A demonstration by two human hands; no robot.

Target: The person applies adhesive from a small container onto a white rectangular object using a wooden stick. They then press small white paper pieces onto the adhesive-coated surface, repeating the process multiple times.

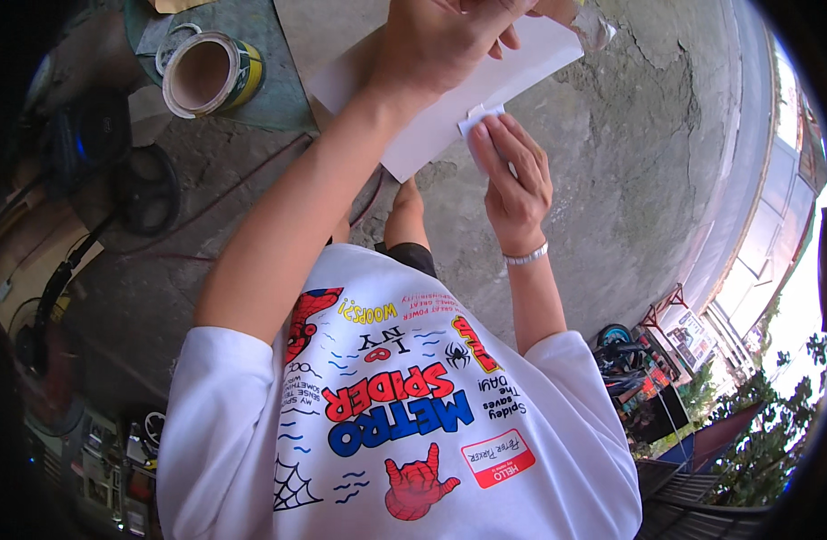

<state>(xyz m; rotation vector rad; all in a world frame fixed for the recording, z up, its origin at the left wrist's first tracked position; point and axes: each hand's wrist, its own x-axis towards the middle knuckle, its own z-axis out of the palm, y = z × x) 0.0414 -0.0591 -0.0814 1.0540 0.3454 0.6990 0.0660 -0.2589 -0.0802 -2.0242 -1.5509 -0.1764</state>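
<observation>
A flat white sheet or panel (pixel 431 135) lies slanted in front of me; I cannot tell if it is paper or board. Over its upper part is my left hand (pixel 454 40), fingers curled; the picture's top edge cuts it off and anything in its grip is hidden. My right hand (pixel 519 180), with a silver band at the wrist, pinches a small folded white piece (pixel 474 121) against the panel's right edge. By the panel's upper right corner is a crumpled, whitish translucent piece (pixel 596 29).
An open paint can (pixel 251 74) with a yellow and dark label stands on a greenish surface (pixel 292 103) at upper left. Left of me are a dark fan-like machine (pixel 148 189) and a hose or cord (pixel 251 171). Cracked concrete floor (pixel 629 180) spreads right; a motorcycle (pixel 620 360) stands beyond.
</observation>
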